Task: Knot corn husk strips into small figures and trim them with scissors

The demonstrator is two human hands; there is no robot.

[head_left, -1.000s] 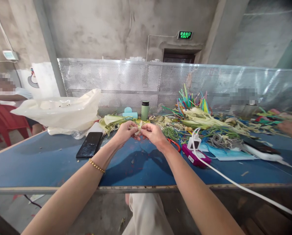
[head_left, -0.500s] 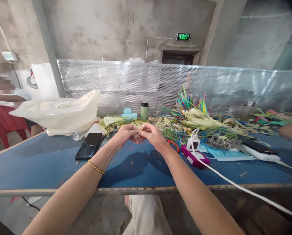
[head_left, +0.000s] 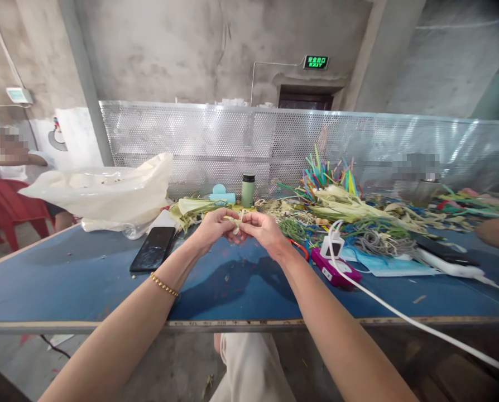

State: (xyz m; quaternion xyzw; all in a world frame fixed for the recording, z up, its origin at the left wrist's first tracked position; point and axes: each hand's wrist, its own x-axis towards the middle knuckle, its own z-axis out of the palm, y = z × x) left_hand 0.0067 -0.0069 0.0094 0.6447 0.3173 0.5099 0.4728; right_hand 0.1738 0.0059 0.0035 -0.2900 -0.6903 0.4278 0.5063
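Note:
Above the middle of the blue table, both hands meet at the fingertips around a small pale piece of what looks like dried husk [head_left: 236, 222]. My left hand [head_left: 216, 226], with a gold bead bracelet on its wrist, pinches it from the left. From the other side, the thumb and fingers of my right hand [head_left: 261, 229] close on the same piece. Its exact shape is partly hidden by the fingers. Behind the hands lies a bundle of pale green husks [head_left: 193, 207]; a coil of green cord [head_left: 292, 229] is near the right hand.
A black phone [head_left: 153, 249] and a large plastic bag [head_left: 102, 192] are on the left. A green bottle [head_left: 248, 191] stands behind. To the right are a purple power block [head_left: 335, 269], a white cable [head_left: 400, 318], grey cord [head_left: 381, 243] and a co-worker's arm [head_left: 498, 234].
My right fingers have drawn slightly apart from the left ones, and more of the pale piece shows between them. The camera view has shifted a little.

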